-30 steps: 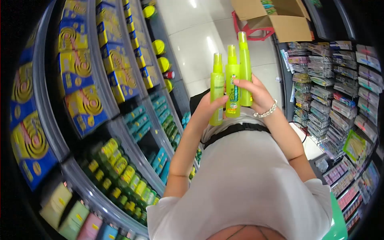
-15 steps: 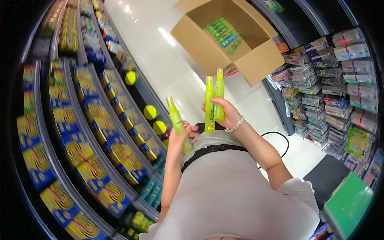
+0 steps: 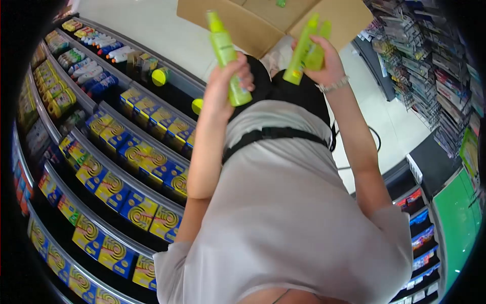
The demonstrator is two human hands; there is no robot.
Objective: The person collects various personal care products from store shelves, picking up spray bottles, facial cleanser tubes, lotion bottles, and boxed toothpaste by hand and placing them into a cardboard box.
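My left hand (image 3: 230, 81) is wrapped round a yellow-green spray bottle (image 3: 221, 44), which tilts with its clear cap up and to the left. In my right hand (image 3: 326, 66) are two more yellow-green bottles side by side, a front bottle (image 3: 302, 50) and a rear bottle (image 3: 318, 54) partly hidden by my fingers. Both hands are in front of my dark-trousered legs, apart from each other. Just beyond them stands an open cardboard box (image 3: 238, 25), cut off by the top edge, with a small green item inside.
Shelves (image 3: 147, 134) with yellow and blue coil boxes (image 3: 139, 207) and white and blue bottles (image 3: 91, 73) run along the left. Racks of hanging packets (image 3: 445, 76) stand at the right, above a green panel (image 3: 458, 218). A black cable loops beside my right forearm.
The view has swung round. Both hands have moved higher in view, nearer the cardboard box. My left hand has carried its bottle away from the two in my right hand.
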